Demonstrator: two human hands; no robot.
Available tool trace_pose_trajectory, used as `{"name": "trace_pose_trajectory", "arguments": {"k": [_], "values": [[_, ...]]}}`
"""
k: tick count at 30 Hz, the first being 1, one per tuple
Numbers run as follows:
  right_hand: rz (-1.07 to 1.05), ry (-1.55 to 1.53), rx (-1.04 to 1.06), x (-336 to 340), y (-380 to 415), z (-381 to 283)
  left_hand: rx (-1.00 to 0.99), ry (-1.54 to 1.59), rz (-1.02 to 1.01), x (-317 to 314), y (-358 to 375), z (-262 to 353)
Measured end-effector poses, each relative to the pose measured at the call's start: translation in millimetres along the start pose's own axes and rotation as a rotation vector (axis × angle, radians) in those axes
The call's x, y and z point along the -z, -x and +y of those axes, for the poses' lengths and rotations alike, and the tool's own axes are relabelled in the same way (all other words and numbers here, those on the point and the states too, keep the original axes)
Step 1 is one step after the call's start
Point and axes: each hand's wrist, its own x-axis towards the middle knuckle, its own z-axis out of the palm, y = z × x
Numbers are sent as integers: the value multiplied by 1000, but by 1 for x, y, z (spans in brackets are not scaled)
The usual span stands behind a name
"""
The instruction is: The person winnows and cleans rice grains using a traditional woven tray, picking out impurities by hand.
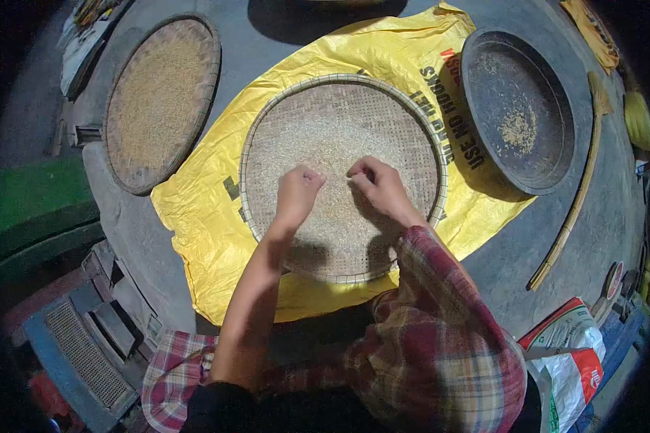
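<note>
A round woven winnowing tray point(249, 155) lies in front of me, with pale grain point(336, 155) spread over its middle. Above the grain on the left is my left hand point(300, 193), its thumb and fingertips pinched together. My right hand point(383, 189) faces it from the right, fingers curled into a pinch, with a small gap between the two hands. Whatever the fingertips hold, if anything, is too small to make out. Under the tray a yellow printed sack point(202, 238) is laid flat on the floor.
At the left, a second woven tray point(162, 97) holds golden-brown grain. A dark round basin point(498, 65) with some scattered grain stands at the right, beside a straw broom point(574, 206). Printed bags point(570, 368) sit at lower right; a blue slatted object point(79, 353) is at lower left.
</note>
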Motion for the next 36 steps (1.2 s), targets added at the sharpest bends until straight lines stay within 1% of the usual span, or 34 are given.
{"name": "trace_pose_trajectory", "arguments": {"k": [1,2,4,5,7,8,9,10,11,13,14,15,16,17,19,20,21,22,23,24,25,26,27,28,29,31,32,33,34,35,36], "values": [[-4,317,199,-5,-2,-2,64,122,-17,6,7,-4],[-12,311,200,-11,-3,0,71,118,-12,10,13,-12],[-4,518,324,-23,-3,5,338,764,-172,10,22,-33],[-17,535,248,-26,-2,2,341,763,-166,8,27,-38],[16,516,280,-22,1,1,215,663,-106,0,34,-47],[54,500,309,-18,3,1,214,664,-106,1,38,-36],[56,504,309,-14,6,-1,94,446,-90,4,42,-15],[38,506,242,-10,10,-4,-27,229,-74,4,44,-3],[22,510,174,-6,15,-6,-33,234,-78,-1,42,-2],[11,547,194,-8,23,0,-39,-38,-133,-11,39,-3],[-7,576,217,-11,27,0,-42,-35,-136,-12,39,-1],[-45,573,200,-12,30,-2,-36,35,-128,-10,41,0],[-46,572,200,-13,29,-1,-27,103,-118,-7,43,-1],[-49,570,202,-16,28,1,-23,100,-116,-5,44,-10],[-57,557,207,-20,25,0,22,377,-128,-2,46,-31],[-53,480,181,-18,21,-4,27,371,-125,0,45,-33],[-49,405,154,-18,18,-7,17,334,-57,1,43,-35],[-52,402,154,-20,16,-7,7,300,9,2,41,-36],[-31,400,220,-22,15,-8,7,299,10,4,38,-28],[-8,400,284,-23,14,-8,23,209,21,7,35,-11],[-5,403,282,-24,14,-9,37,120,31,8,32,-1],[-63,459,290,-27,16,-8,34,123,27,4,28,-3],[-122,514,297,-27,17,-7,-16,50,-7,-1,24,-8],[-118,517,296,-27,18,-4,-67,-24,-39,-4,21,-11],[-84,509,295,-26,19,0,-69,-24,-41,-3,22,-10],[-54,497,290,-22,20,4,-82,193,-17,1,30,-10],[-26,414,183,-15,21,5,-79,192,-19,2,34,-16],[3,331,77,-8,22,5,102,456,-109,3,38,-25],[1,331,75,-2,24,7,286,719,-197,3,40,-31],[16,222,7,5,27,8,289,720,-196,5,41,-26],[29,112,-60,9,29,8,112,512,-116,5,43,-18]]}}
